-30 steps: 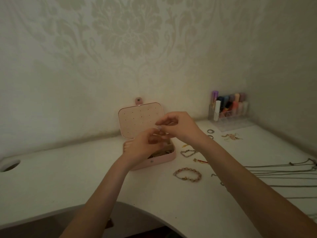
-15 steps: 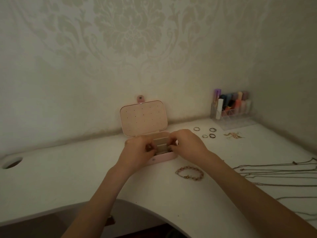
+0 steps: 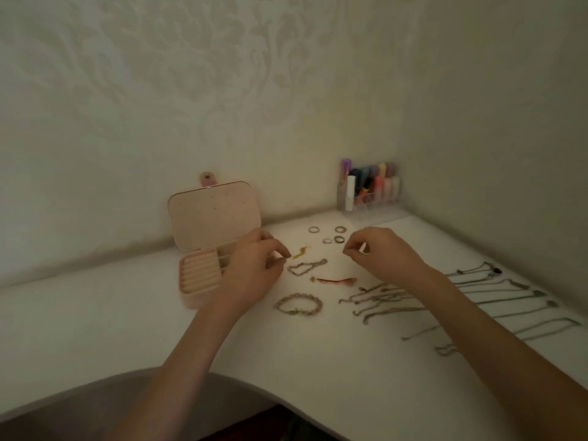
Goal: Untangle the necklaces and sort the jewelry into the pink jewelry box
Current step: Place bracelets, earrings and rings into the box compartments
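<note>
The pink jewelry box [image 3: 203, 275] stands open on the white desk, its lid [image 3: 216, 214] upright and ring rolls showing inside. My left hand [image 3: 251, 268] hovers over the box's right side with loosely curled fingers; nothing shows in them. Its fingertips are close to a small yellow piece [image 3: 300, 252]. My right hand [image 3: 378, 253] hovers just right of several rings [image 3: 339, 239], thumb near index finger, holding nothing I can see. Between the hands lie a silver chain bracelet [image 3: 307, 266], a red bracelet [image 3: 334, 280] and a beaded bracelet [image 3: 298, 304]. Several necklaces [image 3: 496, 299] lie stretched out in rows on the right, partly under my right forearm.
A clear organiser with coloured markers [image 3: 369, 189] stands in the back corner where two walls meet. The desk [image 3: 95, 313] has a curved cut-out along its front edge, below my arms.
Both hands have left the box and moved right, spreading apart; the left is now at the box's right side and the right is near the rings. The view has shifted right.
</note>
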Demonstrator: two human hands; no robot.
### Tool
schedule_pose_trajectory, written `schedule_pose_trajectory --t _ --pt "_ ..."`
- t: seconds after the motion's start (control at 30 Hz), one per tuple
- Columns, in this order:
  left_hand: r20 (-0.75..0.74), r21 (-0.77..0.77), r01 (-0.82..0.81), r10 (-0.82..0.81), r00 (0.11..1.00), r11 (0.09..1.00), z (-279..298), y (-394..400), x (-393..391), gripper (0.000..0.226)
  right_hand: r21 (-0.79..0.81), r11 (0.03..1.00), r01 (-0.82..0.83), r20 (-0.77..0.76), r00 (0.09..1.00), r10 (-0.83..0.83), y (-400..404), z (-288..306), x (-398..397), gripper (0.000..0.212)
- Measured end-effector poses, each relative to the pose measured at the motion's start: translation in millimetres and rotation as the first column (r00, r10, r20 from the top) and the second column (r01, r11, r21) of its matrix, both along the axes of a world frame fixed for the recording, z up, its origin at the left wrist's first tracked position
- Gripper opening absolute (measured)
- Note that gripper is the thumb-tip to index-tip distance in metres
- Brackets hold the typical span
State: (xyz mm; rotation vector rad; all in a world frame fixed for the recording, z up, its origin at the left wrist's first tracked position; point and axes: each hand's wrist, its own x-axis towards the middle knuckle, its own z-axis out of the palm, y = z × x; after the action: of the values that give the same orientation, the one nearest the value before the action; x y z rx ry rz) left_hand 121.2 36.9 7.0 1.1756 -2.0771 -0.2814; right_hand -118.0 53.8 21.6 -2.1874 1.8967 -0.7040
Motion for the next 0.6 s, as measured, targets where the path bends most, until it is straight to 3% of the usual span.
schedule_pose_trajectory --t 0.13,0.23,0.37,0.6 --pt "0.012 -0.032 0.069 -0.069 0.998 0.997 -3.5 -0.7 -61.9 0.013 -0.153 0.947 0.283 -0.037 0.956 -0.291 22.9 -12.6 -85.7 0.016" --pt "0.003 -0.006 0.159 -0.159 0.987 0.987 -4.8 2.8 -106.8 0.012 -0.171 0.862 0.477 -0.172 0.848 -0.502 43.1 -17.5 -138.9 0.025" --pt "-0.01 0.001 0.263 -0.263 0.965 0.965 -5.4 11.2 -157.4 0.012 -0.084 0.813 0.577 -0.42 0.719 -0.554 58.0 -15.0 -153.8 0.018" --pt "-0.083 0.029 0.319 -0.315 0.945 0.947 -15.5 18.2 -192.3 0.012 -0.06 0.765 0.641 -0.424 0.678 -0.601 51.9 -14.4 -146.4 0.02"
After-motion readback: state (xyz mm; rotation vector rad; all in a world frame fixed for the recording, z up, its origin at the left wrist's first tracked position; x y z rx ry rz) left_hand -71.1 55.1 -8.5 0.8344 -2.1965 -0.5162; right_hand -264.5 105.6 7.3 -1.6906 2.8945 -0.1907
